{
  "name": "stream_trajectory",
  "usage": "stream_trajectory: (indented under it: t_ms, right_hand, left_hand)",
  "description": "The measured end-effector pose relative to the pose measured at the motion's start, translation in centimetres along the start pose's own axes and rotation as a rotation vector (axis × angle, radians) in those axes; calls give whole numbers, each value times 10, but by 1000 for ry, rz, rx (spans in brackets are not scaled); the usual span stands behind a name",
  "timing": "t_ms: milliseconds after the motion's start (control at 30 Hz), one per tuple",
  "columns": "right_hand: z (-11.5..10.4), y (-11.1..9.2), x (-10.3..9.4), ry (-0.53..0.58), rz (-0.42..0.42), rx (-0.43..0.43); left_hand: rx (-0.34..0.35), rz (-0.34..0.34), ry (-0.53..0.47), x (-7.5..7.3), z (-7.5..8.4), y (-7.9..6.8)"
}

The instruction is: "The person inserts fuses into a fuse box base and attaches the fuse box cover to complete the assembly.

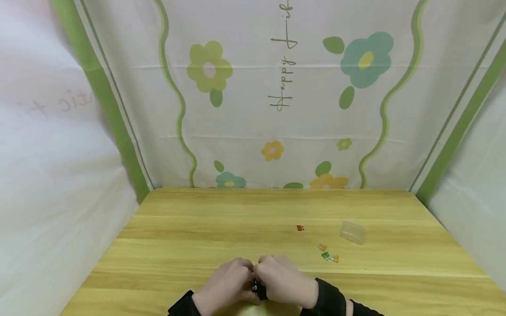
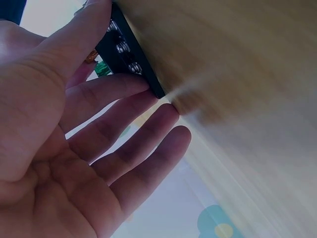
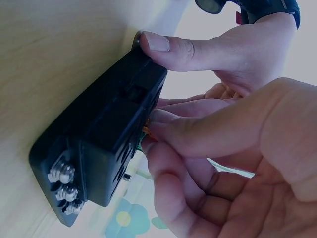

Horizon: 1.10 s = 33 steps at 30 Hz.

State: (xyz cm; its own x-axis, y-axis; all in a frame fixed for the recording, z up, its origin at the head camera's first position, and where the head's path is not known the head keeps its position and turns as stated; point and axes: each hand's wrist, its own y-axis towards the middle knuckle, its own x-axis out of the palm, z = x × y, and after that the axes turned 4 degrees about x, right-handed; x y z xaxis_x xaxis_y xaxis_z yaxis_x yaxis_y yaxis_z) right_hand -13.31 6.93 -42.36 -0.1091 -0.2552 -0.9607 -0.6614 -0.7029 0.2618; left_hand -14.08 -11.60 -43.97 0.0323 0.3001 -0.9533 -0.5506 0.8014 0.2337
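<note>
A black fuse box [image 3: 106, 129] with a row of metal screw terminals stands tilted on its edge on the wooden table. My left hand [image 1: 229, 281] holds it by the end, thumb on one side and fingers behind. My right hand [image 1: 284, 280] pinches a small orange blade fuse [image 3: 146, 130] against the slotted face; fingertips cover most of it. Beside it, a green fuse [image 2: 102, 68] shows at the same face. Whether the orange one sits in a slot I cannot tell. In the head view both hands hide most of the box.
Right of the hands lie a red fuse [image 1: 300, 228], an orange fuse [image 1: 322, 247], a green fuse [image 1: 326, 256] and another orange one [image 1: 335, 258]. A clear plastic case [image 1: 352, 233] lies farther right. Printed cloth [image 1: 243, 120] hangs behind the wooden table [image 1: 188, 227].
</note>
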Motion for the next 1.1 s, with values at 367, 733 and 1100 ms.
stream_trajectory:
  t_ms: [367, 733, 1100]
  right_hand:
    - [0, 0, -1, 14, -6, -5]
    - [0, -2, 2, -49, 12, -34]
    - [3, -2, -5, -29, -28, -35]
  left_hand:
    - [6, -2, 11, -1, 0, 1]
    - [-2, -9, -1, 0, 1, -2]
    - [-18, -3, -17, -1, 2, 0]
